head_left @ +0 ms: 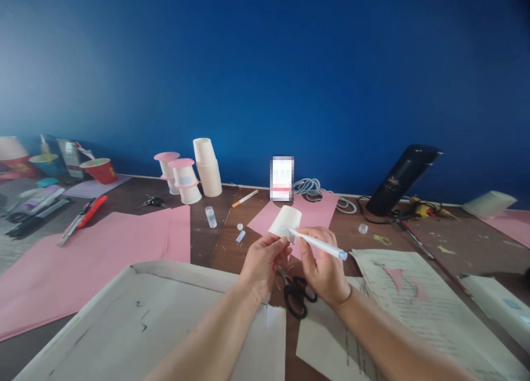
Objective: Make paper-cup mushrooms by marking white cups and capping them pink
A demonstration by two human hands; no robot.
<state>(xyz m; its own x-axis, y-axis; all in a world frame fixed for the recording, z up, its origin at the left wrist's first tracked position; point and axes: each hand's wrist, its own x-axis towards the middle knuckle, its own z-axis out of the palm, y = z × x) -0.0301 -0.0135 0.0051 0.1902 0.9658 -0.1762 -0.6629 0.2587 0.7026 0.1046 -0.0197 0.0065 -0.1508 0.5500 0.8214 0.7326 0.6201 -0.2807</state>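
**Cup and glue stick held above the table**

The left hand (261, 259) grips a small paper cup (285, 222); the right hand (322, 268) grasps a white glue stick (318, 244), tip touching the cup, above black scissors (297, 295) near the table's (215, 243) front edge.

I am wearing nothing on my arms: both forearms are showing bare, and my left hand (261, 262) and right hand (324, 271) are carrying no rings or gloves.

A home craft table: paper cups (207, 165), pink paper (83, 259), scissors (296, 295), blue wall (265, 66).
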